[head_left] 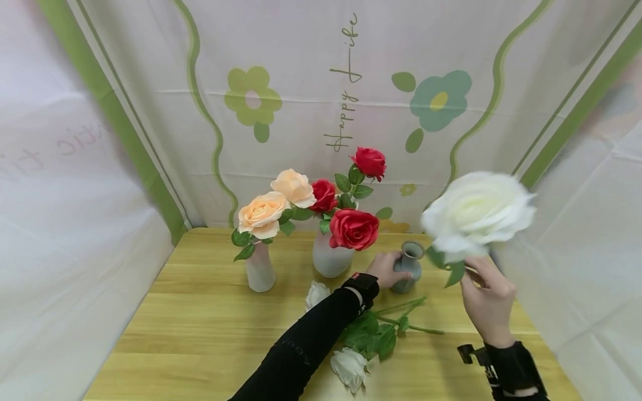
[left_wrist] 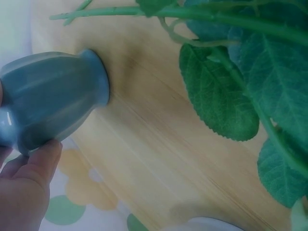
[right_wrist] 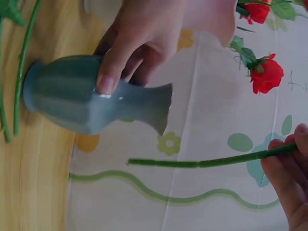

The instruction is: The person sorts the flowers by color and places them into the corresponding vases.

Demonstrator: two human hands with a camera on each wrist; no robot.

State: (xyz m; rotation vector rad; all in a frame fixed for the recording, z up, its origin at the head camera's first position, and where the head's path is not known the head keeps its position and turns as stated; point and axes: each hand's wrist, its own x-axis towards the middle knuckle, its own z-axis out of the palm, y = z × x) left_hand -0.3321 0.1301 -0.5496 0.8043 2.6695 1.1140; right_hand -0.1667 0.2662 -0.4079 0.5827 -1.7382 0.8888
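My left hand grips a small blue-grey vase round its neck and shoulder; the vase stands upright on the table. In the right wrist view the thumb of that hand lies along the side of the vase. My right hand pinches the green stem of a large white rose, held up to the right of the vase. The stem's cut end hangs apart from the vase mouth. Two more white roses, one of them the nearer rose, lie on the table with their leaves and stems.
Behind the left hand stands a white vase of red roses. Left of it is a slim pale vase with peach roses. A printed curtain closes off the back of the wooden table.
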